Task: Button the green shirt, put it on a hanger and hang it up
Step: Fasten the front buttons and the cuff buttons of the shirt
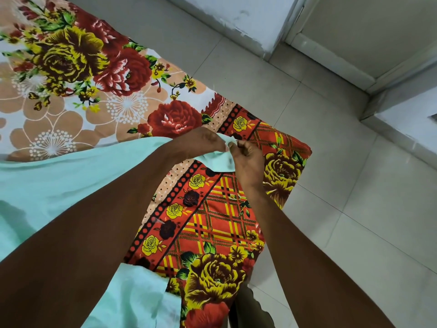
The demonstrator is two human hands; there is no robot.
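Green shirt (59,185) lies spread on the floral bedsheet (212,221), its far corner lifted. Left hand (203,140) and right hand (246,159) pinch that corner between them.

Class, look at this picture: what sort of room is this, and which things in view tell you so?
Probably a bedroom at home: a bed under a floral bedsheet, a tiled floor, and a light green shirt spread on the bed, pinched by both hands.
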